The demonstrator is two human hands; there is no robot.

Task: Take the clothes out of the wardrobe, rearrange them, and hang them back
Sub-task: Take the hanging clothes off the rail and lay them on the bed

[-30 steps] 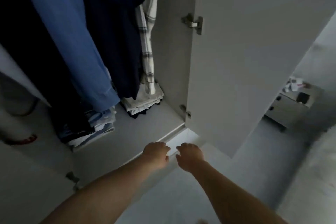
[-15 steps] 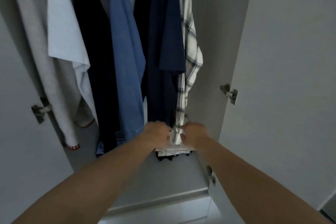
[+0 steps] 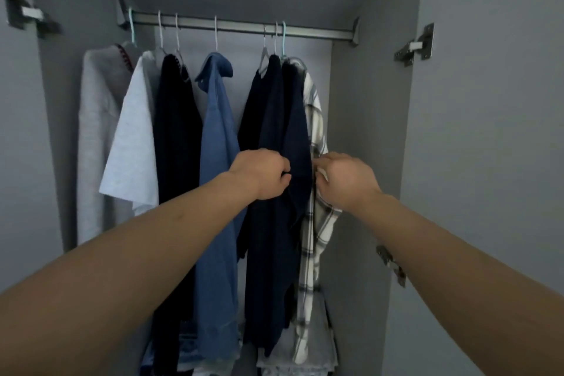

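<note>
left hand point(image 3: 264, 174): fingers curled on navy shirt point(image 3: 293, 131) | right hand point(image 3: 345, 178): fingers pinching plaid shirt point(image 3: 314, 223) | both shirts hang at right end of rail point(image 3: 244, 26) in wardrobe point(image 3: 360, 131)

My left hand point(image 3: 263, 174) and right hand point(image 3: 346, 180) are bare, with no rings, gloves or watch on either. Both my forearms are uncovered all the way to the frame's bottom edge, so no sleeve shows.
</note>
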